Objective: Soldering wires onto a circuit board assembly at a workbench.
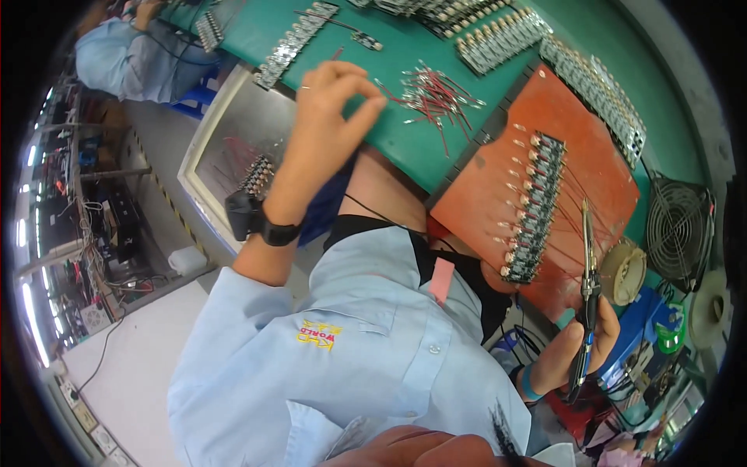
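My left hand (334,105) is raised over the near left part of the green work mat (373,66), its thumb and index finger curled together in a pinch. Whatever lies between the fingertips is too small to make out. Just right of it is a loose pile of short red wires (436,97) with bare tips. On the right, my right hand (572,346) grips a soldering iron (587,303) by its dark handle, tip pointing away from me. Left of the iron, a panel of small circuit boards (535,206) lies on an orange-red board (482,183), with red wires trailing from its right side.
More circuit board panels (504,39) stand at the back, with another panel (296,45) at the back left. A round fan (678,226) and a solder-like spool (625,271) are at the right. Left, an open drawer tray (226,117) holds boards and wires. Another person (128,58) sits far left.
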A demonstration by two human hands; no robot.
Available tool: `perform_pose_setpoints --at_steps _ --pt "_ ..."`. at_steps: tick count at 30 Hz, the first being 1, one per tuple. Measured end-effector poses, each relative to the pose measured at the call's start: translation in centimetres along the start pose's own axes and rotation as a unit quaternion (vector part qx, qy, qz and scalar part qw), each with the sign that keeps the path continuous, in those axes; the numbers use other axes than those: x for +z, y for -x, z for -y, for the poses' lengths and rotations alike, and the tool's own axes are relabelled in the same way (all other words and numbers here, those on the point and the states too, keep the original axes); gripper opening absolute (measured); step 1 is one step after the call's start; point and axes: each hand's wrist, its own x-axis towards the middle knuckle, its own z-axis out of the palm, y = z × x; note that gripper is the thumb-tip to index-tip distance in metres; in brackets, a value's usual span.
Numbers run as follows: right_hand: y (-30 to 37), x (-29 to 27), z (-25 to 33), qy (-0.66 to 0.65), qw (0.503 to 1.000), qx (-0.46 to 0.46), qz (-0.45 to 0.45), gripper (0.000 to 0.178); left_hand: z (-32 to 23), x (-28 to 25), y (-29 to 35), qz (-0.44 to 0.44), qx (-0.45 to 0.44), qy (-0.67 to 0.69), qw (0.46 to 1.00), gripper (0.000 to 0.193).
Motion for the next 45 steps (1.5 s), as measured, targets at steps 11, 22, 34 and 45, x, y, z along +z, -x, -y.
perform_pose_setpoints --at_steps 11,22,34,45 --pt "0.1 1.3 0.5 -0.027 0.999 -0.005 0.043 0.05 -2.5 1.3 1.1 0.092 -0.004 0.019 0.996 0.009" --pt "0.7 0.9 0.2 -0.065 0.997 -0.002 0.04 0.051 -3.2 1.3 0.8 0.098 0.013 -0.005 0.995 0.007" --pt "0.4 1.0 -0.7 -0.167 0.983 -0.007 0.072 0.051 -12.9 -0.4 -0.7 0.19 0.102 0.253 0.943 0.011" --pt "-0.2 2.1 -0.4 -0.218 0.969 0.047 0.111 0.043 -16.6 2.0 3.1 0.224 0.2 0.327 0.896 0.021"
